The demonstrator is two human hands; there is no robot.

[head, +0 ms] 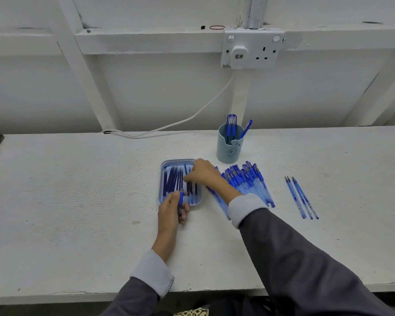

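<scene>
Head view: the left hand (172, 210) is curled around a blue pen (180, 200) at the near edge of the tray (178, 160). The right hand (202, 173) lays bent fingers on the dark refills (171, 181) inside the tray; I cannot tell whether it pinches one. Just to the right a pile of pens (249, 181) lies on the rough white desk (78, 190). Behind, the white wall (146, 92) carries a socket (251, 50) and a cable (192, 117).

No legible text or labels

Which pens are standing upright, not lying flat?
Those in the pale blue cup, behind the tray; the pile and the three loose pens lie flat.
</scene>
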